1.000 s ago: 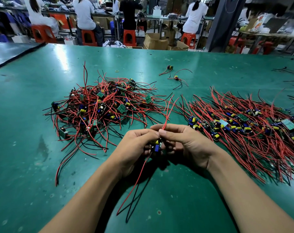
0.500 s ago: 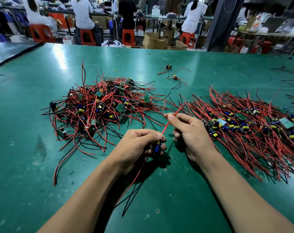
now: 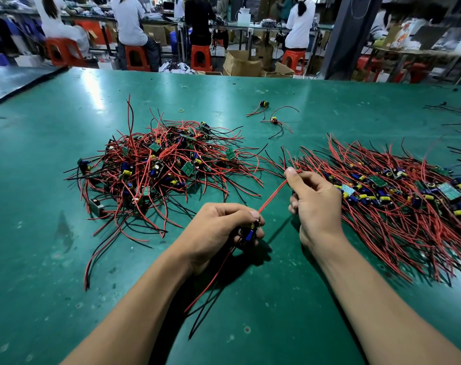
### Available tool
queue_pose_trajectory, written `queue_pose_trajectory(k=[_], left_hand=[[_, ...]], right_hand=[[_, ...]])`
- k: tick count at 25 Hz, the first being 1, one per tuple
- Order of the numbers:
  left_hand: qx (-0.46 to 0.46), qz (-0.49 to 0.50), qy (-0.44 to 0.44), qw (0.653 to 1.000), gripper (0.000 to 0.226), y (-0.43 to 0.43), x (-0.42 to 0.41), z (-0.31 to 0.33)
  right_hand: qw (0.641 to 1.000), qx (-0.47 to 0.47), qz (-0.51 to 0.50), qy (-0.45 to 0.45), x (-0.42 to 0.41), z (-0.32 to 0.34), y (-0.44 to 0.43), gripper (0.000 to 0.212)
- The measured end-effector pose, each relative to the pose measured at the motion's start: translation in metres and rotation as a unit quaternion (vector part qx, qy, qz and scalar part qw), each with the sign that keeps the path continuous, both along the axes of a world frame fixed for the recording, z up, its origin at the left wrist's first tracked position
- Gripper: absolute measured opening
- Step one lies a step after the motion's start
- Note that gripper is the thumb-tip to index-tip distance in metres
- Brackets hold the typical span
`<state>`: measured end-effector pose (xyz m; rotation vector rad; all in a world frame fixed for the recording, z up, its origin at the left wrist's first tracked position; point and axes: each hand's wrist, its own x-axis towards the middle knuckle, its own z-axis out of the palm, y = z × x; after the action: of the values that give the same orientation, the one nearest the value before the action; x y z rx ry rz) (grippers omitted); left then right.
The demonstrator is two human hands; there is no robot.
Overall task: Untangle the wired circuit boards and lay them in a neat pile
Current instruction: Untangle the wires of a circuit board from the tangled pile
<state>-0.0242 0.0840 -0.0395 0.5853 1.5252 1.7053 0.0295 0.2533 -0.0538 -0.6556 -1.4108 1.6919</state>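
Board (image 3: 256,225) sits in my left hand (image 3: 224,227), fingers curled round it, over the tabletop (image 3: 52,299). Its red wire (image 3: 272,196) runs taut up and rightward to my right hand (image 3: 316,204), which pinches the far end between thumb and forefinger. That axis slants toward the pile (image 3: 398,206), just beyond and right of my right hand, so that hand is the nearer for laying it down. The tangle (image 3: 158,167) lies ahead-left of my left hand. The board looks small, a blue capacitor (image 3: 249,235) showing; red and black leads (image 3: 210,293) trail from it toward me.
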Motion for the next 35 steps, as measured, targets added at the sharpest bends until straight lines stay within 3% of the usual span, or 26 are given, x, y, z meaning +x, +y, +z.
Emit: queue_pose_trajectory(k=[4, 9, 11, 17, 21, 25, 27, 30, 35], left_hand=[[-0.001, -0.002, 0.007, 1.000, 0.017, 0.001, 0.001, -0.001], [0.002, -0.009, 0.009, 1.000, 0.019, 0.001, 0.000, -0.003], [0.008, 0.006, -0.003, 1.000, 0.018, 0.001, -0.001, -0.004], [0.027, 0.050, -0.073, 0.996, 0.052, 0.005, -0.004, -0.002], [0.033, 0.052, -0.121, 0.991, 0.065, 0.004, -0.003, 0.001], [0.042, 0.070, -0.141, 0.987, 0.071, 0.008, -0.004, 0.001], [0.054, 0.068, -0.141, 0.986, 0.074, 0.009, -0.007, 0.001], [0.065, 0.052, -0.146, 0.986, 0.074, 0.006, -0.009, -0.002], [0.075, 0.049, -0.152, 0.984, 0.075, 0.009, -0.011, -0.003]], right_hand=[[0.999, -0.049, 0.010, 0.002, 0.002, 0.004, -0.001, 0.025], [0.975, -0.211, 0.070, 0.013, 0.001, 0.012, 0.003, 0.031], [0.973, -0.216, 0.079, 0.001, 0.003, 0.013, 0.005, 0.031], [0.985, -0.149, 0.068, -0.049, 0.005, 0.010, 0.006, 0.059], [0.989, -0.113, 0.073, -0.064, 0.006, 0.010, 0.004, 0.049], [0.987, 0.009, 0.117, -0.108, 0.005, 0.010, -0.014, 0.034], [0.974, 0.105, 0.136, -0.147, 0.005, 0.009, -0.028, 0.034], [0.923, 0.279, 0.131, -0.231, 0.005, 0.004, -0.042, 0.051], [0.912, 0.339, 0.067, -0.222, 0.005, 0.005, -0.037, 0.032]])
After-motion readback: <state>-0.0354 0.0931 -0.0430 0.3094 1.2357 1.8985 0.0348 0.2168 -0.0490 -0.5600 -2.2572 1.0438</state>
